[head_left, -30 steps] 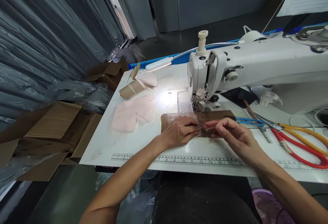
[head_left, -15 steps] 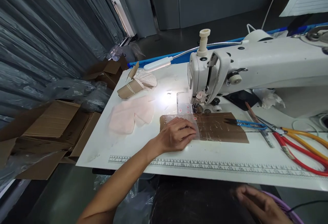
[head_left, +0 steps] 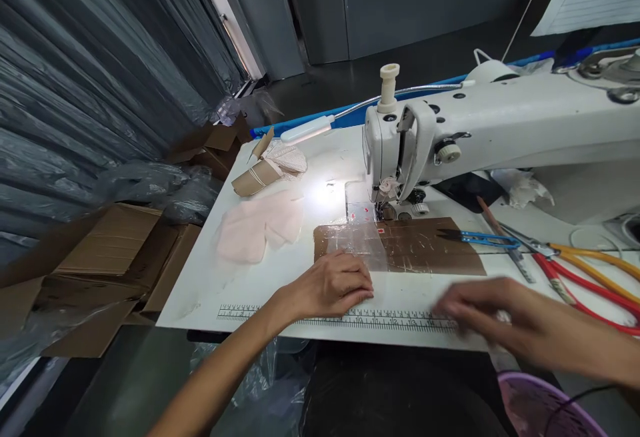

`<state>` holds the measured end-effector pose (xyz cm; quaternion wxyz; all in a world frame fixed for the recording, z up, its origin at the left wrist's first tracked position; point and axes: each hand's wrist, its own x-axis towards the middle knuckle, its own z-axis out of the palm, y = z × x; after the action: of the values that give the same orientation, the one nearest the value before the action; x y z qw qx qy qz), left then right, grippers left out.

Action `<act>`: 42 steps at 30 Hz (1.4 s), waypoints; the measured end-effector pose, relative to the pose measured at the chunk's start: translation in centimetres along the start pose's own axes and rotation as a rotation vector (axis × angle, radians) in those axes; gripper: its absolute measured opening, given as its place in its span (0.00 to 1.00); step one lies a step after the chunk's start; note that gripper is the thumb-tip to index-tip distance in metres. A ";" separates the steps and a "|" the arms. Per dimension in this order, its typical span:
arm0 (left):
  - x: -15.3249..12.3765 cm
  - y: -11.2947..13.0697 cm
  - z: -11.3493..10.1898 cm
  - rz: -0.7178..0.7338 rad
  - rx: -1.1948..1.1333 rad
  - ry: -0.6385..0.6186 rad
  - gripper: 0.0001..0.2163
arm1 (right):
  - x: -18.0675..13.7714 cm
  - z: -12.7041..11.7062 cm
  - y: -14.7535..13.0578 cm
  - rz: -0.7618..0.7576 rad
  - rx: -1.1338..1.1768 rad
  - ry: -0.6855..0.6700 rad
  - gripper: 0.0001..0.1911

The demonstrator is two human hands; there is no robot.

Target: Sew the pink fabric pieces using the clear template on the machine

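Note:
My left hand [head_left: 330, 286] rests on the white sewing table [head_left: 280, 290], fingers curled loosely and palm down, just in front of a clear plastic sheet [head_left: 357, 242]. That sheet overlaps the left end of a brown cardboard piece [head_left: 430, 250] lying before the sewing machine [head_left: 450, 137]. My right hand [head_left: 480, 309] is over the table's front edge by the printed ruler [head_left: 390, 320]. Motion smears it, so its fingers cannot be read. Nothing shows in my left hand.
Pale pink fabric pieces [head_left: 260, 227] lie at the left. A cardboard roll with lace [head_left: 270, 167] sits behind them. Blue snips [head_left: 483, 240], red and yellow-handled scissors [head_left: 585, 284] lie at the right. Cardboard boxes [head_left: 100, 257] stand on the floor left. A pink basket [head_left: 545, 410] is below right.
My right hand dropped below the table edge and has come back up over the front edge. My left hand slid back off the plastic sheet toward me.

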<state>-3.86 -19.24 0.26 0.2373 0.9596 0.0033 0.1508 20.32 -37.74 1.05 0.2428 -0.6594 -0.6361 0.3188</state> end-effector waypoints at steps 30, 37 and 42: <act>-0.3 0.0 2.3 0.065 0.228 0.263 0.06 | 10.4 1.5 2.5 -0.482 -0.172 0.150 0.18; -0.2 0.1 2.3 0.079 0.220 0.251 0.07 | 10.4 1.5 2.6 -0.483 -0.155 0.142 0.18; -0.2 0.2 2.3 0.056 0.228 0.223 0.05 | 10.1 1.1 2.3 -0.478 -0.142 0.136 0.19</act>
<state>-3.37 -20.53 -1.64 0.1206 0.9574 0.0201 0.2616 20.98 -28.00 -2.46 0.3065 -0.5258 -0.7768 0.1618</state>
